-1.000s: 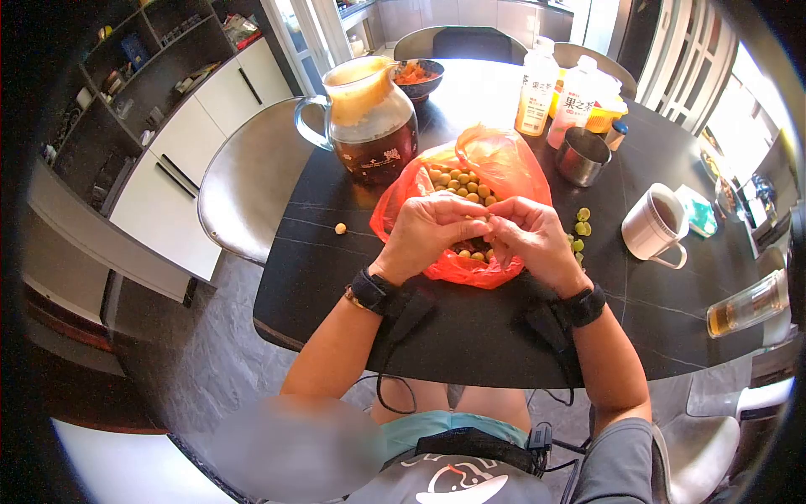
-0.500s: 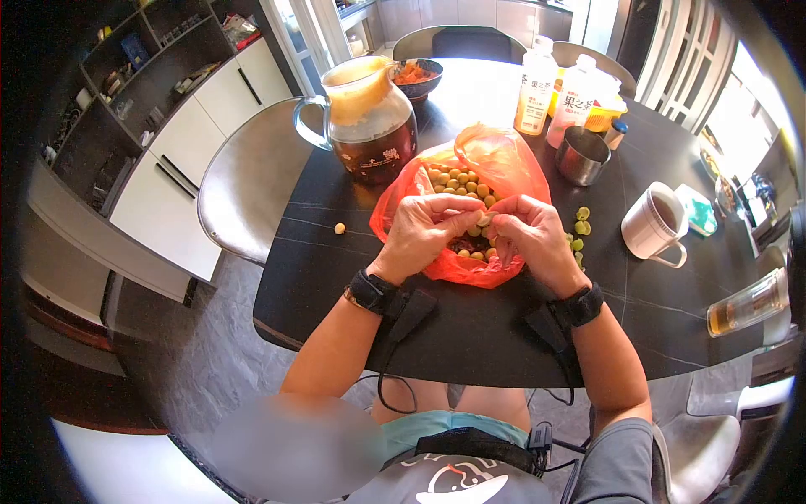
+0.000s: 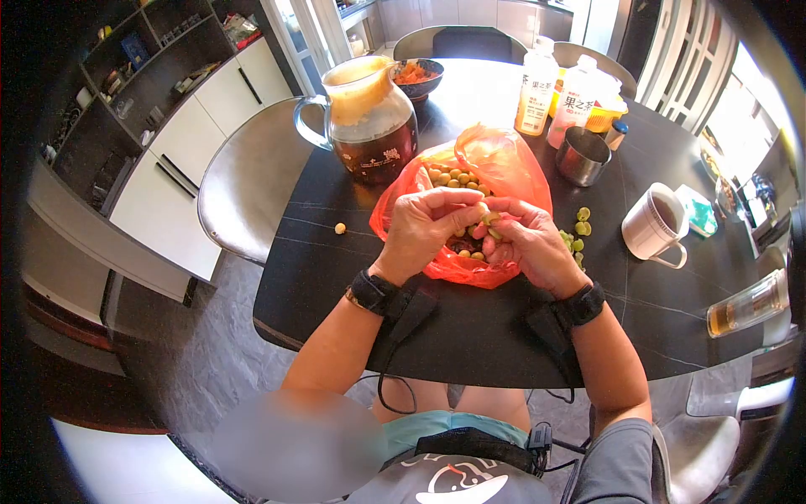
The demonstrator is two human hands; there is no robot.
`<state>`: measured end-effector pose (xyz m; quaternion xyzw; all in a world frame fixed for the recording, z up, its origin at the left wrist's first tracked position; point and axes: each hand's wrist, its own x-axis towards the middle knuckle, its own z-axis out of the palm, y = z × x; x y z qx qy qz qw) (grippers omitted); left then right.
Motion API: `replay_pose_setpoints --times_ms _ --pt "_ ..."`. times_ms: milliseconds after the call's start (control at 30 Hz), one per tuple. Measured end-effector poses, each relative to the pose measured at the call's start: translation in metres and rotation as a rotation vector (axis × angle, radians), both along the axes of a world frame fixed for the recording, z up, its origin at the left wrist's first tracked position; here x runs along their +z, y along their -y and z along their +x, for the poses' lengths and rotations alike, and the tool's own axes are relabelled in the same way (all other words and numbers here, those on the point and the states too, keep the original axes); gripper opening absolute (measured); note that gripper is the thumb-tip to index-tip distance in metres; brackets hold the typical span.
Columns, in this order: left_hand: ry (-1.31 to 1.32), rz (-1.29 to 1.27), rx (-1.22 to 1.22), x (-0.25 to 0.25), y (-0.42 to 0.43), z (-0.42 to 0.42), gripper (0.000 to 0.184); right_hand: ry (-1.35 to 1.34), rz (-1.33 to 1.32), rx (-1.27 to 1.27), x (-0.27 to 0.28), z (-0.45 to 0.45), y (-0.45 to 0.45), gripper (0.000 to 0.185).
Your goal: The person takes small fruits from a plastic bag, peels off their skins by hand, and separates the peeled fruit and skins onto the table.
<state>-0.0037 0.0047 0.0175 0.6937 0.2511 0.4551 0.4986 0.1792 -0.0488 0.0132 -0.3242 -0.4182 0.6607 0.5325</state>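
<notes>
A red plastic bag (image 3: 512,155) stands open on the dark table, with many small round yellow-brown fruits (image 3: 457,178) inside. Over its mouth, my left hand (image 3: 424,231) pinches a pale, partly peeled round fruit (image 3: 483,208) between thumb and fingertips. My right hand (image 3: 537,244) is closed against it, its fingers on a greenish piece of peel (image 3: 494,223). Both sets of fingertips nearly meet, and the contact between them is partly hidden. Pieces of green peel (image 3: 582,222) lie on the table just right of my right hand. One pale round fruit (image 3: 340,228) sits alone at the left.
A glass pitcher (image 3: 369,126) of dark liquid stands behind the bag, near a bowl (image 3: 424,82) of orange food. Bottles (image 3: 535,88), a metal cup (image 3: 583,157), a white mug (image 3: 653,223) and a glass (image 3: 747,304) stand to the right. Cables hang from my wrist straps.
My fingertips have parted slightly and turned, showing more of the pale fruit and green peel. My right hand has opened its grip downward a little. The surrounding things have stayed put.
</notes>
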Motion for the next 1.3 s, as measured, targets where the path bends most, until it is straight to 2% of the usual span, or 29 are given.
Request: replay_pose_setpoints --times_ms 100,200,300,367,433,500,567,600,633,700,767,800,900,967,1033,1100,1300 --pt "0.047 -0.066 -0.014 -0.001 0.0 0.0 0.022 0.003 0.039 0.002 0.001 0.0 0.0 0.028" --pt "0.006 0.001 0.006 -0.001 -0.001 0.001 0.022 0.092 0.071 -0.019 0.014 0.004 0.003 0.027" --pt "0.093 -0.002 -0.002 0.004 -0.001 0.0 0.019 0.39 0.187 -0.088 0.044 0.021 0.01 0.024" --pt "0.002 0.086 0.086 0.007 -0.004 -0.006 0.017 0.548 0.267 -0.195 0.049 0.037 0.009 0.022" --pt "-0.041 0.07 0.128 0.02 -0.001 -0.012 0.017 0.693 0.319 -0.24 0.043 0.062 0.002 0.02" --pt "-0.135 0.114 0.218 0.03 -0.004 -0.023 0.018 0.724 0.264 -0.326 0.036 0.075 0.0 0.017" --pt "-0.152 0.164 0.278 0.035 -0.011 -0.034 0.018 1.323 0.321 -0.434 0.032 0.088 0.001 0.016" --pt "-0.2 0.224 0.337 0.04 -0.012 -0.04 0.017 1.183 0.113 -0.387 0.038 0.085 0.006 0.014" --pt "-0.199 0.227 0.335 0.043 -0.012 -0.046 0.017 1.182 0.114 -0.39 0.037 0.087 0.006 0.014" --pt "-0.341 0.169 0.393 0.048 -0.014 -0.059 0.017 1.366 0.222 -0.357 0.03 0.093 0.005 0.015" --pt "-0.349 0.191 0.404 0.045 -0.017 -0.07 0.016 1.421 0.309 -0.349 0.021 0.096 0.003 0.015" --pt "-0.437 0.166 0.419 0.046 -0.016 -0.076 0.016 1.476 0.396 -0.34 0.02 0.098 0.003 0.015" --pt "-0.573 0.15 0.446 0.044 -0.017 -0.099 0.017 1.49 0.372 -0.253 0.022 0.094 0.002 0.014" --pt "-0.767 0.105 0.497 0.047 -0.013 -0.11 0.018 1.471 0.371 -0.238 0.029 0.087 0.004 0.015" --pt "-0.774 0.121 0.535 0.048 -0.01 -0.117 0.017 1.444 0.232 -0.214 0.028 0.088 0.003 0.018" --pt "-0.894 0.24 0.583 0.042 -0.013 -0.123 0.016 1.476 0.277 -0.208 0.025 0.09 0.001 0.019" --pt "-1.016 0.234 0.535 0.028 -0.016 -0.14 0.023 1.531 0.346 -0.266 0.021 0.089 0.0 0.018"
